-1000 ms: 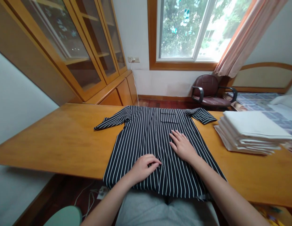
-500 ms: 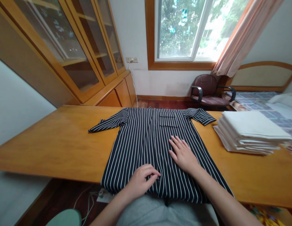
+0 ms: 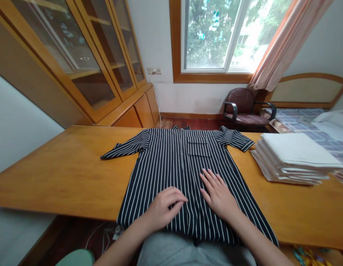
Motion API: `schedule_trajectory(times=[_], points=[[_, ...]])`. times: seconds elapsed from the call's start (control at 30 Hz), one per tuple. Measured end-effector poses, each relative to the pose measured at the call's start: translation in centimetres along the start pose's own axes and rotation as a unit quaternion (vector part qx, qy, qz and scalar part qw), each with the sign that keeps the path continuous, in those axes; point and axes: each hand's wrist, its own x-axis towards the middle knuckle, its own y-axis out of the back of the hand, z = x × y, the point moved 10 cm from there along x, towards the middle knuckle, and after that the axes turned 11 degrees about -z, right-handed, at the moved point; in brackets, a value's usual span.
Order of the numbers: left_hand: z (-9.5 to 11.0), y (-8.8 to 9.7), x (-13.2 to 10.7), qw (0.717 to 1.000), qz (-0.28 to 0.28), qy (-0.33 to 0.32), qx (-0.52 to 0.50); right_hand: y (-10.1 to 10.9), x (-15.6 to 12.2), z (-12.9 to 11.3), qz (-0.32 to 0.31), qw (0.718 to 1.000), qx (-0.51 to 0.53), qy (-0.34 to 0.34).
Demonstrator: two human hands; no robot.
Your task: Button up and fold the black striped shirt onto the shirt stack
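A black shirt with white stripes [image 3: 160, 162] lies spread front up, its collar end at the far table edge and its hem hanging over the near edge. Its chest pocket [image 3: 198, 149] shows right of the button placket. My right hand [image 3: 219, 194] rests open on the shirt's front, palm down with fingers spread. Left of the placket is my left hand [image 3: 164, 207], curled over the cloth with thumb and fingertips drawn together. Whatever may be between those fingertips is too small to make out.
A stack of folded white cloth [image 3: 295, 157] sits on the wooden table [image 3: 63, 166] at the right. Beyond are a brown armchair [image 3: 243, 105], a bed [image 3: 304, 120] and a glass-door cabinet [image 3: 105, 59]. A green stool [image 3: 75, 257] stands below at left.
The shirt has slid a little toward me, and my right hand has come nearer with it. My left hand has shifted slightly away from me over the cloth.
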Motion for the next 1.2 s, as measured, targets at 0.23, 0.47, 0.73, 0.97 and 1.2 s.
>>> schedule_trajectory(times=[0.23,0.47,0.73,0.97,1.2], points=[[-9.5,5.7,5.7,0.961,0.026,0.165,0.219,-0.1,-1.1,-0.3,0.008,1.000,-0.007,-0.001],[-13.3,3.8,6.8,0.918,-0.015,0.224,0.328,-0.5,-2.2,-0.2,0.012,1.000,-0.028,-0.002],[-12.2,2.7,5.4,0.915,-0.016,0.227,0.334,0.1,-3.5,-0.4,0.029,0.999,-0.012,0.001],[-11.7,2.2,5.0,0.916,-0.015,0.229,0.328,2.3,-0.7,0.8,0.041,0.999,0.021,-0.027],[-11.1,2.0,4.7,0.912,0.002,0.208,0.353,4.0,9.1,-0.3,0.073,0.993,0.084,0.046]])
